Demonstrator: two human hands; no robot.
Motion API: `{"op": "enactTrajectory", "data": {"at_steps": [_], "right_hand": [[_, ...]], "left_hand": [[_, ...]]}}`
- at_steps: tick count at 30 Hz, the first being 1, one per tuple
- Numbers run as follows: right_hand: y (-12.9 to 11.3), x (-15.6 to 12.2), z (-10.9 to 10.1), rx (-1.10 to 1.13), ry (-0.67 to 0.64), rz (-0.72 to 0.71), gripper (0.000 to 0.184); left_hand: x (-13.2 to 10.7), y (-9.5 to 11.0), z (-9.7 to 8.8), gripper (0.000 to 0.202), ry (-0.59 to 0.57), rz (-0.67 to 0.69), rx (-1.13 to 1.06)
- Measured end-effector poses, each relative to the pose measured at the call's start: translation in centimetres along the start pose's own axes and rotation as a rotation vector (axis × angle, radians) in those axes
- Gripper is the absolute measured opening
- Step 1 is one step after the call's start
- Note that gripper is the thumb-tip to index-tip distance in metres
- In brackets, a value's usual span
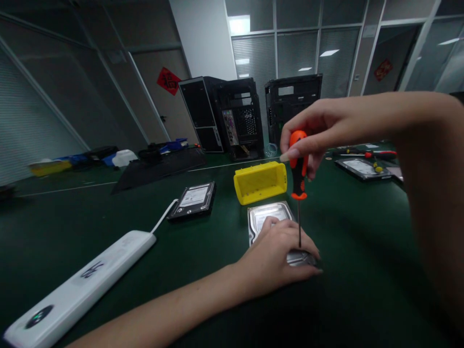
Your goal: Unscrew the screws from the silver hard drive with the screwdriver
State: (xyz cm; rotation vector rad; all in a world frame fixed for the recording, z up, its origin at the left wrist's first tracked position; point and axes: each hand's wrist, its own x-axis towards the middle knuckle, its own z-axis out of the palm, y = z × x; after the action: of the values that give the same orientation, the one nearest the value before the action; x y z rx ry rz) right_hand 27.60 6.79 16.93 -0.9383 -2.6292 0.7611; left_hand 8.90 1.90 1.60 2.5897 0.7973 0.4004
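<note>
A silver hard drive (255, 216) lies on the green table in front of me, partly hidden under my left hand (277, 246). The fingers of that hand wrap over the drive and grip its sides. My right hand (308, 140) is closed around the orange and black handle of a screwdriver (299, 181). The screwdriver stands upright, its thin shaft reaching down to the drive between my left thumb and fingers. Whether the tip sits in a screw is too small to tell. Just behind the drive is a yellow plastic bin (260, 183) with a few tiny dark pieces inside.
To the left lie a second hard drive (192, 199) and a long white device (83, 285). Another drive (362, 168) and tools (377, 153) are at the right. Computer cases (232, 118) stand at the back, near a black mat (159, 169).
</note>
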Motion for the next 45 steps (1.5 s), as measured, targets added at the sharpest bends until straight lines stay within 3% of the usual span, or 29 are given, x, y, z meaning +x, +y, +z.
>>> {"op": "enactTrajectory", "data": {"at_steps": [5,10,13,16,27,45], "right_hand": [[2.5,-1.7,3.5,0.101,0.348,-0.031,0.025],[5.5,-3.2,9.1,0.056,0.921,-0.213,0.018],[6.0,-3.2,11.1,0.076,1.123,-0.306,0.014],[5.7,-3.2,11.6,0.059,1.241,-0.332,0.013],[5.0,-4.0,11.5,-0.246,1.300,-0.374,0.013],[4.8,-4.3,11.6,-0.328,1.233,-0.375,0.013]], "left_hand": [[0.0,-0.2,0.0,0.015,0.022,0.027,-0.006],[0.1,-0.5,0.0,0.014,0.016,0.047,-0.008],[0.3,-0.8,-0.1,0.014,0.021,0.054,0.002],[0.4,-1.0,-0.2,0.013,0.018,0.050,0.004],[0.1,-1.2,0.3,0.013,0.058,0.027,-0.035],[0.2,-0.9,0.0,0.012,0.038,0.006,-0.042]]}}
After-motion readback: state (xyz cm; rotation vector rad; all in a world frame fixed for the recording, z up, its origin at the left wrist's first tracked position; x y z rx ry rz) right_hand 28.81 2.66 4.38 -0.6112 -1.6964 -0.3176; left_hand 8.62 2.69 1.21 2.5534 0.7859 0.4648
